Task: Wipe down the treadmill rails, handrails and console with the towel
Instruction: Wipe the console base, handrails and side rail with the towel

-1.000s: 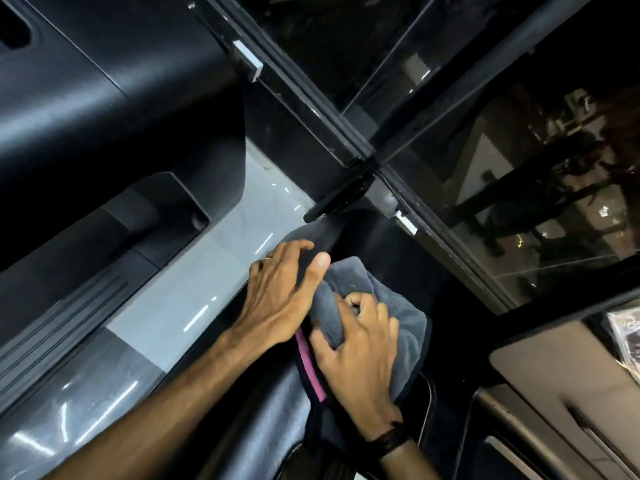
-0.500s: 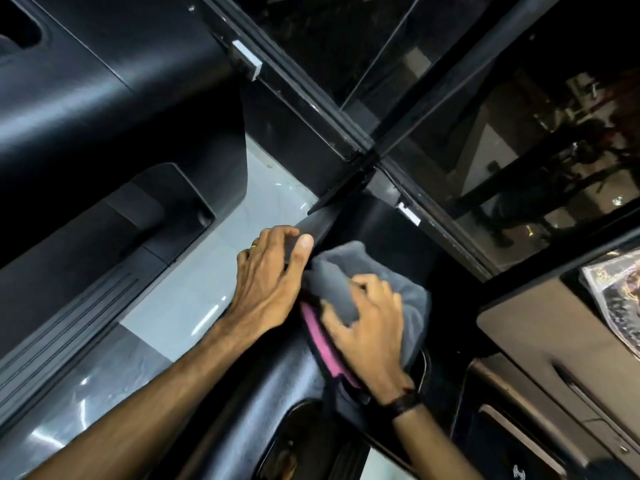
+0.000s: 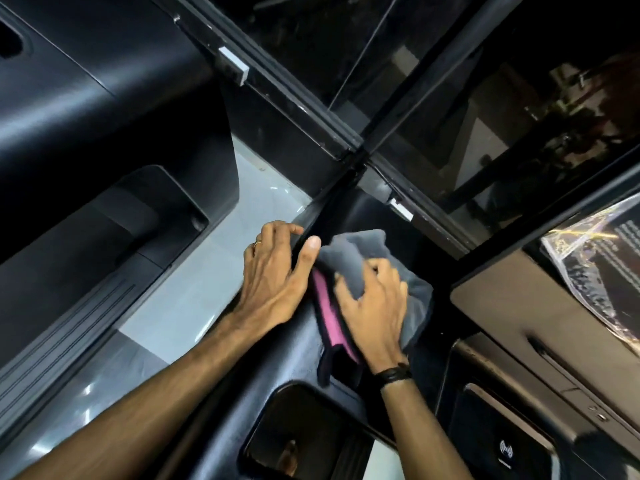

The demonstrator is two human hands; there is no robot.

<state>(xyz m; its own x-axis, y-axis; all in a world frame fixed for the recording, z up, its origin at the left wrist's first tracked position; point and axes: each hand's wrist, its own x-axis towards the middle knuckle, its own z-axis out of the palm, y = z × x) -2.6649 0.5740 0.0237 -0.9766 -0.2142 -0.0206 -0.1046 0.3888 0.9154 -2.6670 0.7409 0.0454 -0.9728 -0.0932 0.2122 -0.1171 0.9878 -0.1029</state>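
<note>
Treadmill console [image 3: 287,368]: black textured housing under both hands, grey towel [image 3: 367,258] bunched on its top beside the upright. Right hand [image 3: 375,310] grips the towel, fingers curled into it; left hand [image 3: 273,271] rests flat, fingers straight, holding nothing. Best to press evenly and overlap strokes.

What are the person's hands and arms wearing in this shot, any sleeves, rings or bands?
Both forearms are bare, with no sleeves in view. The left hand has a thin gold-coloured ring on one of its fingers. The right hand shows no ring; its wrist carries a black band that looks like stacked cords. No gloves on either hand.
</note>
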